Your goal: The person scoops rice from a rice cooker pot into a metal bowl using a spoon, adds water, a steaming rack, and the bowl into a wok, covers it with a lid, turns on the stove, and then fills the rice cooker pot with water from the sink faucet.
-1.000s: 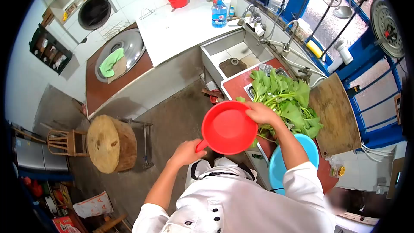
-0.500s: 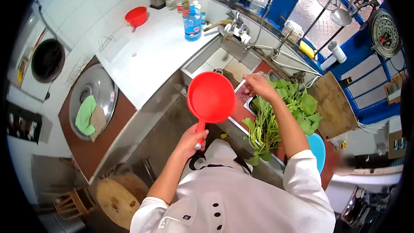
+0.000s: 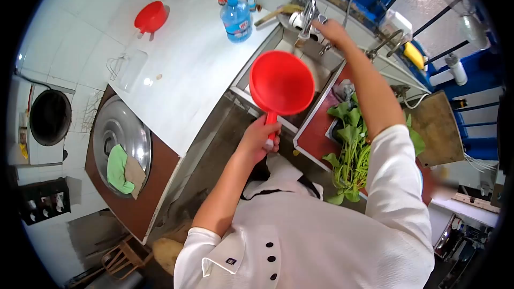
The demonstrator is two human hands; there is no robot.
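Note:
My left hand is wrapped round the handle of a red plastic water dipper. The dipper's bowl is held out in front of the sink, partly covering it. My right hand reaches over the sink to the faucet, its fingers closed at the faucet handle; the fingertips are partly hidden. Below my right forearm, a heap of leafy greens with long stems lies on the red-brown counter.
A blue detergent bottle and several smaller bottles stand on the white counter, along with another red dipper. On the left, a large metal lid carries a green cloth. A wooden board leans at the right.
My right hand has moved from above the greens to the faucet handle. My left hand has carried the red dipper forward and right, nearer the faucet. The camera view has shifted.

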